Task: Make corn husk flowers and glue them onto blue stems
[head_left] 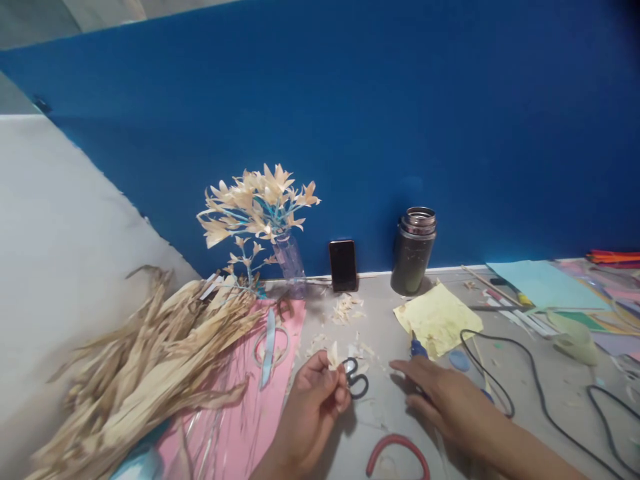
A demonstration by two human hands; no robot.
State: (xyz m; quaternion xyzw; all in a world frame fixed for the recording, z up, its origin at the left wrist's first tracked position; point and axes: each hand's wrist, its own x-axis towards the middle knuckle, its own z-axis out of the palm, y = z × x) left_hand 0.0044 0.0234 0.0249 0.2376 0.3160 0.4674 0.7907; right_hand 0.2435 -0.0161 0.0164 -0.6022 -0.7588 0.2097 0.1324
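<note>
- Fingers [336, 393] of the left hand [313, 407] are pinched on a husk piece [333, 357] just above the table [380, 413].
- A clear vase [291, 260] is filled with husk flowers [260, 200].
- An open flask [414, 250] is seen; its contents cannot be told.
- The right hand [445, 400] is laid flat, fingers stretched out.

2 hands [313, 400] [445, 400]; 1 black scissors [357, 380]; 1 phone [343, 265]; 1 flask [413, 252]; 1 husk pile [145, 360]; 1 held petal [333, 357].

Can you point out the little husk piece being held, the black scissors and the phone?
husk piece [333, 357], head view, its pale upper part.
scissors [355, 377], head view, where the black handle loops meet.
phone [343, 265], head view, middle of its dark screen.
</note>
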